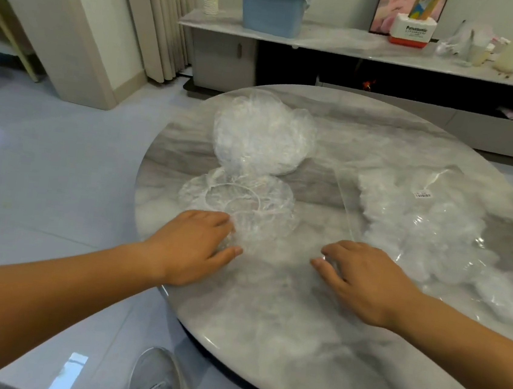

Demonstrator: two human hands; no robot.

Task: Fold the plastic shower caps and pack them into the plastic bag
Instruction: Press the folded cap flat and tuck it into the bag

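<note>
Cap: shower cap [241,205] lies opened out, elastic ring upward, centre left of the frame on the table [265,338], likely flattened for folding.
Left hand: left hand [193,244] is at the cap's near edge, fingers curled into the crinkled plastic with the thumb beside them, apparently gathering that side.
Right hand: right hand [367,275] rests low on the tabletop, fingers straight and slightly apart; whether clear film lies under them I cannot tell.
Pile: pile of caps [261,131] sits just behind the open cap, touching it.
Bag: plastic bag [430,219], right of frame, already holds caps; its near corner lies just beside the right hand.
In the way: nothing lies between cap and bag.
Around: blue bin [273,9] on the sideboard [343,45], top of frame.
</note>
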